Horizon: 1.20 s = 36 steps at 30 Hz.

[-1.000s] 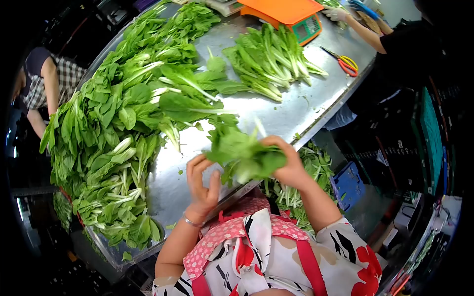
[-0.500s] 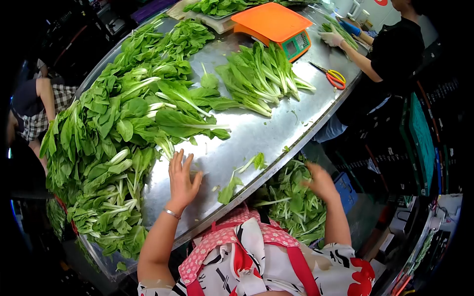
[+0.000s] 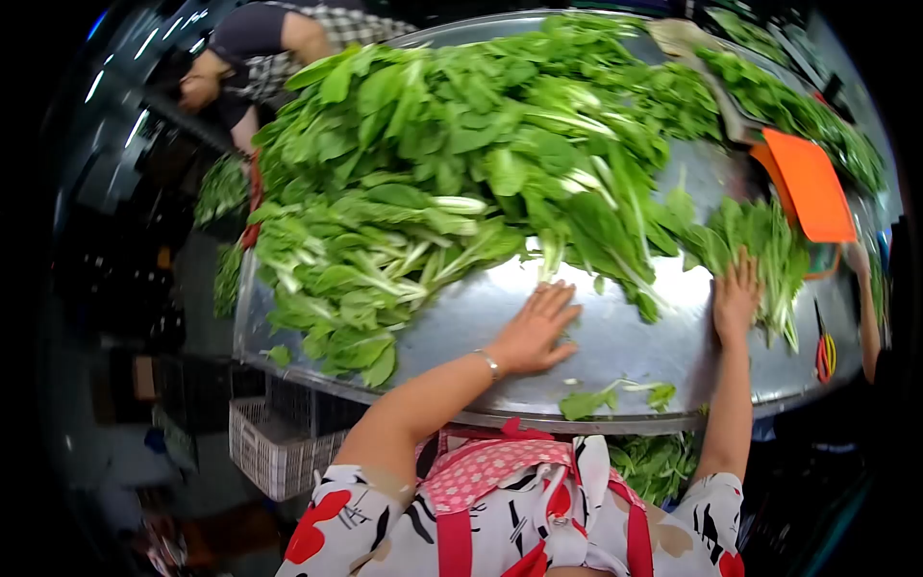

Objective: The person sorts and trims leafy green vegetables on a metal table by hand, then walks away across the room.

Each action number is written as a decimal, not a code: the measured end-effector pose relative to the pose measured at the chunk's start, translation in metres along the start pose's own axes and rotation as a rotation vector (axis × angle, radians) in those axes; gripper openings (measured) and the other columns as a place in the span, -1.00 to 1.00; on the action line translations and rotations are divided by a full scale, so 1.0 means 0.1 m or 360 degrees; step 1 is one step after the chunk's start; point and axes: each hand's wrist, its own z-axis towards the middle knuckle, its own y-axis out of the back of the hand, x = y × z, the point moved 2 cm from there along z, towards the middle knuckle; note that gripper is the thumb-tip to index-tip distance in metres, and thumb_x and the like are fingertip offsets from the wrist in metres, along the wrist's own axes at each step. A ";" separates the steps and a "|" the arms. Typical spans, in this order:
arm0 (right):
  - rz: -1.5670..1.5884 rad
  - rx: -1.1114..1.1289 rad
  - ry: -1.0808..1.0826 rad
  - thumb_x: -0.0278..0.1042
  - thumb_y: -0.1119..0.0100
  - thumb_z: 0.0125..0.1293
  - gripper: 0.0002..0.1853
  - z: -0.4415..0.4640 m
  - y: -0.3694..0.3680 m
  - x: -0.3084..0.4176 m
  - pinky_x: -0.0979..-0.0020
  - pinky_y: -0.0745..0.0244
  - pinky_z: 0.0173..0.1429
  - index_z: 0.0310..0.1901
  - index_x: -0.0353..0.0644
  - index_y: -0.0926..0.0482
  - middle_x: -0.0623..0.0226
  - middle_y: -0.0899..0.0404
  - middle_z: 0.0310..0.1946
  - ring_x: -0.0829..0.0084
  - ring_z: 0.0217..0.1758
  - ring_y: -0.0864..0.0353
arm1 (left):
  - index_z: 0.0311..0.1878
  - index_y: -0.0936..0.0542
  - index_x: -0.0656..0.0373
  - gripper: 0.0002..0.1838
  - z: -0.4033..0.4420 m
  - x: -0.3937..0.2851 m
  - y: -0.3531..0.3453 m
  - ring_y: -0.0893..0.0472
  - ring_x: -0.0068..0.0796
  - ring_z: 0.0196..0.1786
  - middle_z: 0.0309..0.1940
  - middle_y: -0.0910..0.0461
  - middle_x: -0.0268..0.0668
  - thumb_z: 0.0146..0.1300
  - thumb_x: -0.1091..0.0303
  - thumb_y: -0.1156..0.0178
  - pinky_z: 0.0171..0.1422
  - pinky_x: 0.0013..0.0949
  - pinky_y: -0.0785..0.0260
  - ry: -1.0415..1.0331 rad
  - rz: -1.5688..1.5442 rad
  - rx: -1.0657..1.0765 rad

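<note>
My left hand (image 3: 536, 329) lies on the metal table (image 3: 461, 346) with its fingers spread and holds nothing, just below the white stem ends of the big heap of leafy greens (image 3: 433, 125). On the right, my right hand (image 3: 737, 293) reaches forward, fingers stretched out, its fingertips touching the smaller bunch of greens (image 3: 769, 250). Whether it grips any stem cannot be made out. A few loose leaves (image 3: 588, 402) rest near the table's front edge, between my two arms.
An orange scale (image 3: 812, 188) stands at the right, with scissors (image 3: 825, 354) in front of it. More greens (image 3: 654, 466) lie below the front edge. A white crate (image 3: 274, 452) is at lower left. One person (image 3: 260, 48) bends at upper left; another's arm (image 3: 868, 313) shows at right.
The view has swung left. The handful of greens from the first frame has left my hands. My right hand has moved from below the table edge up to the smaller bunch.
</note>
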 end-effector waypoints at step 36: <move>0.0768 0.0276 0.1409 0.03 -0.25 -0.13 -0.08 -1.26 0.57 5.73 -0.09 0.17 0.29 0.30 0.16 -0.02 0.33 0.15 0.36 0.16 0.42 0.24 | 0.35 0.29 0.12 0.06 -3.22 3.37 1.88 0.24 -0.03 0.38 0.35 0.33 -0.04 0.02 -0.17 -0.14 0.37 -0.03 0.30 0.0809 -0.0248 -0.0939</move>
